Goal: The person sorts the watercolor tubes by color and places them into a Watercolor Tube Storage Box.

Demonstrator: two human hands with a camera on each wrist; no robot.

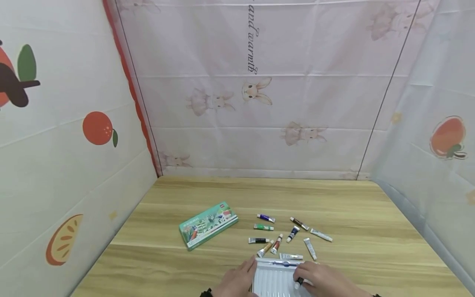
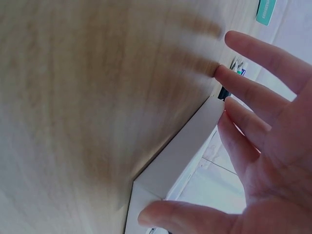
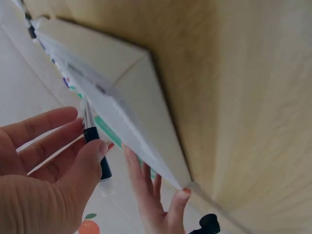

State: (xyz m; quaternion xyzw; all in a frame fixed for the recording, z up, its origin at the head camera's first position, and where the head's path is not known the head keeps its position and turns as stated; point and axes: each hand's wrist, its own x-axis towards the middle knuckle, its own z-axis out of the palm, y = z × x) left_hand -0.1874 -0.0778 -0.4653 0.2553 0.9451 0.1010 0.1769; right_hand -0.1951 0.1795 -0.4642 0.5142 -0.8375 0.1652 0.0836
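Note:
A white ribbed tray (image 1: pixel 273 282) lies at the table's front edge, with a thin blue item (image 1: pixel 285 263) in its far groove. My left hand (image 1: pixel 239 279) rests along the tray's left side. In the left wrist view its fingers are spread and fairly straight, with the thumb and fingertips touching the white side wall (image 2: pixel 180 146). Over the tray's right part, my right hand (image 1: pixel 322 280) pinches a dark paint tube (image 3: pixel 91 134) between thumb and fingers. The tube's white cap (image 1: pixel 297 285) points down toward the tray.
Beyond the tray lie several paint tubes, among them a green one (image 1: pixel 264 227), a black one (image 1: pixel 258 240) and a white one (image 1: pixel 291 256) close to its far rim. A green paint box (image 1: pixel 208 225) sits farther left. Printed cloths hang around the wooden table (image 1: pixel 148 247).

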